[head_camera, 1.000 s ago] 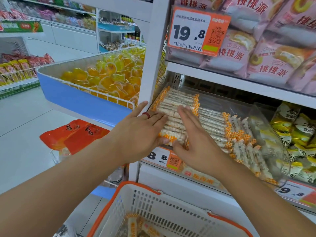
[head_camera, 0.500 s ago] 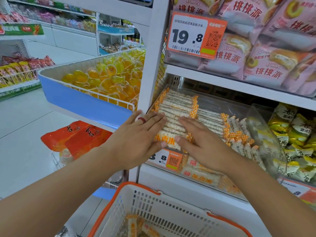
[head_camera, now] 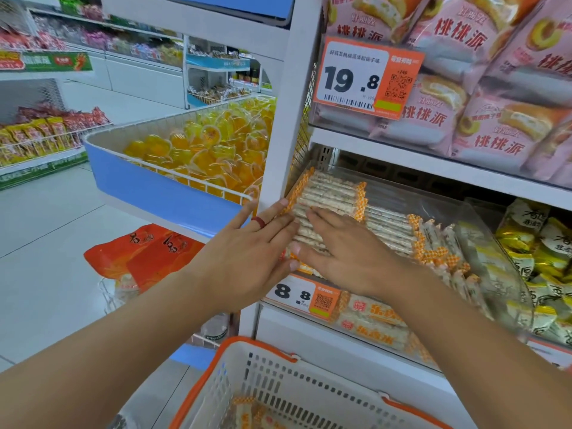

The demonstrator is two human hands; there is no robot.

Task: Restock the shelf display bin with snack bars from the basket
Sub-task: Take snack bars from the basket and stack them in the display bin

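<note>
Fingers (head_camera: 272,212) on both hands are straight and flat, and they hold nothing; they just press on the stack of long white snack bars with orange checked ends (head_camera: 328,196). That stack sits in the clear plastic shelf bin (head_camera: 483,230), at its left end, right beside the white shelf post (head_camera: 284,119). The left hand (head_camera: 247,258), with a red ring on one finger, pushes on the stack's left side and front, close to the post. The right hand (head_camera: 349,258) lies flat on top of the stack, just right of the left hand, with the two thumbs nearly touching. I think they are squaring up the pile so the bars sit in a neat row. To do it well, push softly from both sides at once, keep the orange ends lined up, and do not squash the bars. More bars lie farther right of the post in the same bin, a bit messy. Below the post, the white plastic basket with the orange rim (head_camera: 278,354) has a few bars (head_camera: 244,410) left inside, so the job is not finished.
</note>
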